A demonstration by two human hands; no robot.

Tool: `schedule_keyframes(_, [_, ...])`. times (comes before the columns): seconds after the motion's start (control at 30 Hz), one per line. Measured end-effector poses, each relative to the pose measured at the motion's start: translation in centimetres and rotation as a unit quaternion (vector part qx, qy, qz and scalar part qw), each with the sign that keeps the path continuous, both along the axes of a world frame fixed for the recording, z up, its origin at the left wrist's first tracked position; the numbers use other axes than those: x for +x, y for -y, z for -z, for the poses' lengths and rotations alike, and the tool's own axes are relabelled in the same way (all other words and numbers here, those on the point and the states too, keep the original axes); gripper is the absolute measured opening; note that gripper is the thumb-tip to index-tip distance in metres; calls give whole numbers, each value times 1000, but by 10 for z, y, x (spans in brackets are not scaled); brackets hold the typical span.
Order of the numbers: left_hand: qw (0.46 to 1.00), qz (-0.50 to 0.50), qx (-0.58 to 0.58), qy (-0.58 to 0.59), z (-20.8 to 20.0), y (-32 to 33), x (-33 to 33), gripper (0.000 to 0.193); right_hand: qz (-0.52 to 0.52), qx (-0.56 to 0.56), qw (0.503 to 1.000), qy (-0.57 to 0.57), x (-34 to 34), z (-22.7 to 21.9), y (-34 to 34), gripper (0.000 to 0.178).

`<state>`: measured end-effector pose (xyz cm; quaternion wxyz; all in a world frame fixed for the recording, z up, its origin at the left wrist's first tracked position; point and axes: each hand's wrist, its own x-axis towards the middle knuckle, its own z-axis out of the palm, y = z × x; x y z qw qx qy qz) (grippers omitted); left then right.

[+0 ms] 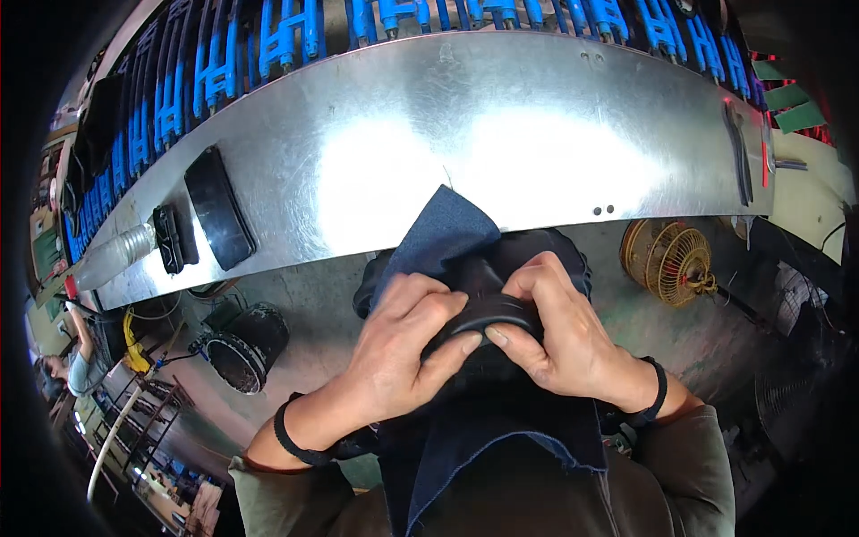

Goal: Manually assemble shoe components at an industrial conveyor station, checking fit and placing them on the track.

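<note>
Both my hands grip a black rounded piece (495, 311) with a ridged, curved edge, in front of my lap; its exact kind I cannot make out. My left hand (403, 345) is closed on its left side, thumb along the lower edge. On the other side my right hand (568, 336) pinches it with thumb and bent fingers. The thumb tips nearly meet at the middle. Dark blue denim cloth (443, 228) rises just beyond my left hand, its pointed corner lying over the edge of the metal table (286, 125). The fingers hide part of the black piece.
On the table's left lie a phone (219, 210), a small black object (168, 240) and a clear plastic bottle (121, 255). Thin dark tools (739, 152) lie at the right. Blue metal frames (286, 40) line the far side. A black bucket (246, 347), a wire cage (671, 259) and another person (80, 362) are beyond.
</note>
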<state>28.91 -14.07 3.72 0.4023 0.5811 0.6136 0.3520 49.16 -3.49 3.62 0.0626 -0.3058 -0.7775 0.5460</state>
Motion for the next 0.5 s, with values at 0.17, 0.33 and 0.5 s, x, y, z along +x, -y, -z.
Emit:
schedule_keyframes(0.17, [956,-100,-87,261,18,3,5,29,96,-136,986,-14,1,7,0,46])
schedule_keyframes(0.33, [973,74,132,171,-49,55,19,41,-106,-294,929,-197,32,-35,21,67])
schedule_keyframes(0.5, [981,-7,89,171,-63,101,72,83,-137,-96,948,-272,42,-64,75,45])
